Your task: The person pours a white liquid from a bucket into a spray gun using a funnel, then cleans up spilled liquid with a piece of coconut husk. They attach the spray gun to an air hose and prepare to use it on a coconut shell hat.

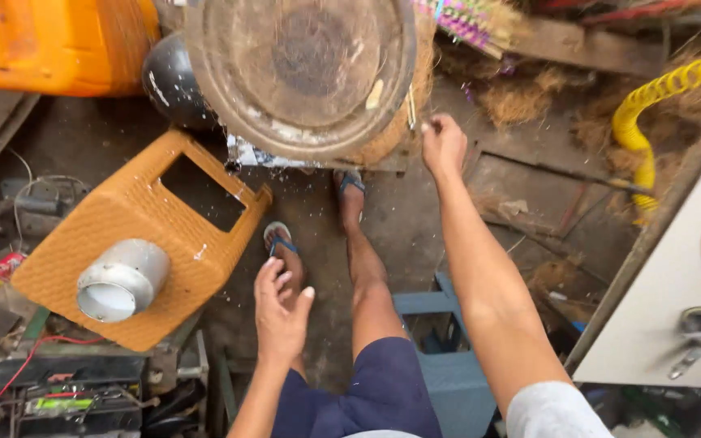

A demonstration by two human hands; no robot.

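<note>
A: Entry, head view. Right hand [443, 144] was stretched out to the right edge of the round brown pan [302, 73], fingers curled shut near the rim beside a thin pale stick [410, 105]. Whether it pinched the stick or only touched the rim, I could not tell.

B: And the left?

A: Left hand [280, 308] hung open above the knee, fingers spread, holding nothing. The pan stood tilted on edge against a mass of coconut fibre [403, 122], above the sandalled feet [279, 243].

B: Surroundings?

A: An orange woven plastic stool [135, 235] lay tipped on its side to the left, with a metal cup [121, 280] resting on it. A yellow coiled hose [659, 97] ran at right; a blue stool [440, 324] sat under the person.

B: Risks noted?

A: Judgement only: the pan looked loosely propped, so a pull on its rim could roll it onto the toes just below. The cup sat on a slanted face and could slide off if the stool were knocked. Loose fibre and specks in the air could reach the eyes.
</note>
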